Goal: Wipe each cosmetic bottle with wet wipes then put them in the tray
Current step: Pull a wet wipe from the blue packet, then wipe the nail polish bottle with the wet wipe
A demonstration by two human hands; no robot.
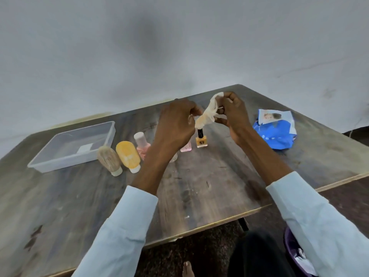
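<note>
Both hands are raised above the table with a crumpled white wet wipe [207, 112] stretched between them. My left hand [175, 124] pinches its lower left end and my right hand [233, 112] pinches its upper right end. Below the wipe stands an orange nail-polish bottle [201, 139] with a black cap. A pink bottle [186, 146] is partly hidden behind my left wrist. Further left stand a pink bottle with a white cap [142, 145], a yellow tube [128, 155] and a beige tube [110, 159]. The clear plastic tray [50, 162] lies at the far left.
A blue pack of wet wipes [276, 129] lies on the table at the right. The wooden table [199, 186] has its front edge near my sleeves. A purple bin [295, 254] with used wipes sits on the floor at the lower right.
</note>
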